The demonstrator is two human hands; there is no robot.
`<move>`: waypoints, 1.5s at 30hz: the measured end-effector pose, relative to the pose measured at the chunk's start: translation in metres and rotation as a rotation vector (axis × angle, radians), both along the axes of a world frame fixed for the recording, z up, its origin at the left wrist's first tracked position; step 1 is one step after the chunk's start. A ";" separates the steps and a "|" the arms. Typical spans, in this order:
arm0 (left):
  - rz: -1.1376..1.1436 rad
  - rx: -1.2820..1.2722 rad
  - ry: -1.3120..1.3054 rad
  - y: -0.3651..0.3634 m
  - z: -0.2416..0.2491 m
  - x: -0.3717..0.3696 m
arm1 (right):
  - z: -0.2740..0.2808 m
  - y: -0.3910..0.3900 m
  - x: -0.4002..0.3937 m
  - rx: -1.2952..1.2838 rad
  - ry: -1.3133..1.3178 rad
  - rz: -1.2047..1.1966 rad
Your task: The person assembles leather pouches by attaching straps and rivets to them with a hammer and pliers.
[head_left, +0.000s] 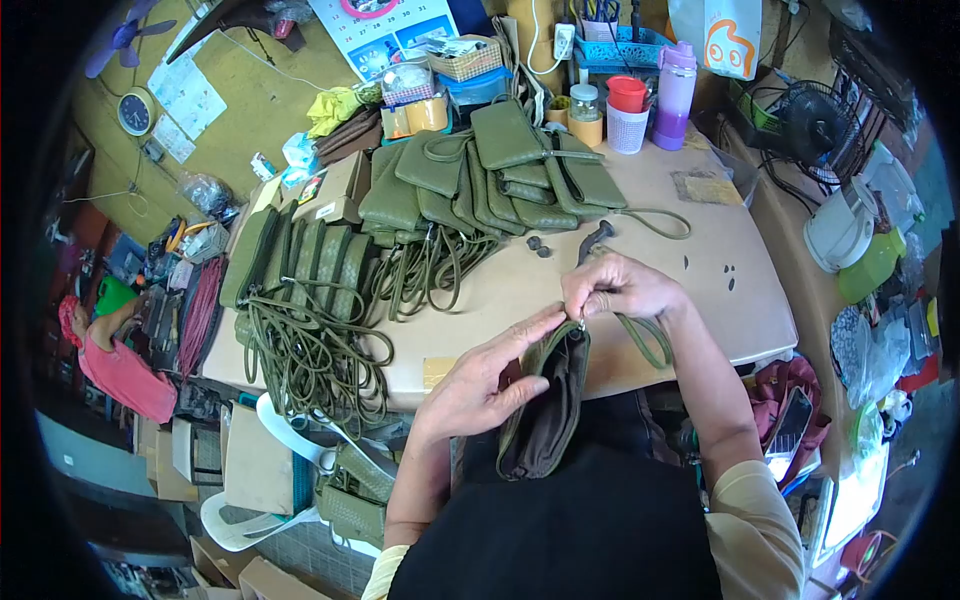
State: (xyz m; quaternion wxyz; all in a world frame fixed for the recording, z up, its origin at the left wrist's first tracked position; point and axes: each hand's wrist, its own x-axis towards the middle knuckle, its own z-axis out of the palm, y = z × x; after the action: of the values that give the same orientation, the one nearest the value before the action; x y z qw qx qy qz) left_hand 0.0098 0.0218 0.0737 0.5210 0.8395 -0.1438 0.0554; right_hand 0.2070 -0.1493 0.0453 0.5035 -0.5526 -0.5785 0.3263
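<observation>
A green pouch with a dark lining hangs with its mouth gaping at the table's front edge. My left hand grips one side of it, fingers along the outside and thumb at the opening. At the pouch's top corner, my right hand pinches the end of a green wrist strap beside a small metal fitting. The strap's loop falls to the right, below my right wrist. Exactly what lies between the right fingertips is hidden.
Finished-looking green pouches are heaped at the back of the table. More pouches with tangled straps lie at left. A dark hammer-like tool rests beyond my right hand. A purple bottle stands behind. Another person is far left.
</observation>
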 end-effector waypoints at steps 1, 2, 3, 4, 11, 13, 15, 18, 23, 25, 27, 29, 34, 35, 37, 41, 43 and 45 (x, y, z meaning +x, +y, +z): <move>-0.001 -0.005 0.001 -0.002 -0.008 0.003 | -0.006 0.003 0.006 0.069 0.004 0.085; 0.112 0.083 -0.006 -0.002 -0.017 0.007 | -0.011 0.006 0.009 0.005 -0.026 0.031; 0.227 0.173 -0.011 -0.003 -0.027 0.010 | -0.011 0.010 0.003 0.002 -0.024 0.031; 0.330 0.263 -0.006 -0.004 -0.033 0.015 | -0.014 0.014 -0.007 0.012 -0.316 -0.318; 0.459 -0.001 0.128 0.005 -0.075 0.023 | -0.024 0.001 -0.065 -0.328 -0.263 -0.838; 0.461 -0.028 0.128 0.008 -0.076 0.023 | -0.057 -0.001 -0.079 -0.159 -0.189 -0.821; 0.491 0.019 0.130 0.008 -0.074 0.020 | -0.079 0.005 -0.092 -0.103 -0.110 -0.835; 0.497 0.071 0.146 0.010 -0.073 0.016 | -0.092 0.012 -0.102 -0.049 0.061 -0.834; 0.497 0.086 0.050 0.007 -0.071 0.012 | -0.102 0.020 -0.093 0.016 0.869 -0.795; 0.427 0.081 0.105 0.007 -0.068 0.011 | -0.100 0.023 -0.078 0.078 1.081 -0.735; 0.366 0.177 -0.001 0.010 -0.071 0.016 | -0.103 0.034 -0.063 0.187 1.242 -0.772; 0.311 0.276 -0.118 0.014 -0.080 0.027 | -0.095 0.037 -0.061 0.189 1.140 -0.855; 0.306 0.115 -0.033 0.000 -0.083 0.051 | -0.072 0.036 -0.062 0.254 1.100 -0.732; 0.336 0.158 0.050 -0.006 -0.080 0.052 | -0.071 0.035 -0.061 0.257 1.076 -0.735; 0.356 0.207 -0.009 -0.014 -0.083 0.053 | -0.070 0.032 -0.058 0.319 1.067 -0.702; 0.388 0.205 -0.047 -0.016 -0.093 0.054 | -0.073 0.017 -0.048 0.297 0.987 -0.660; 0.266 0.078 0.055 -0.010 -0.096 0.050 | -0.062 0.011 -0.037 0.449 1.101 -0.784; 0.225 0.012 0.073 -0.009 -0.098 0.046 | -0.054 0.010 -0.023 0.588 1.178 -1.029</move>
State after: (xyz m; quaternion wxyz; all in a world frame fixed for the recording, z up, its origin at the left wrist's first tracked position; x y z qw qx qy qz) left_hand 0.0557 0.0128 -0.0243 0.5114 0.8549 -0.0300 0.0819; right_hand 0.1845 -0.1390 -0.0090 0.9334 -0.3330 0.0427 0.1269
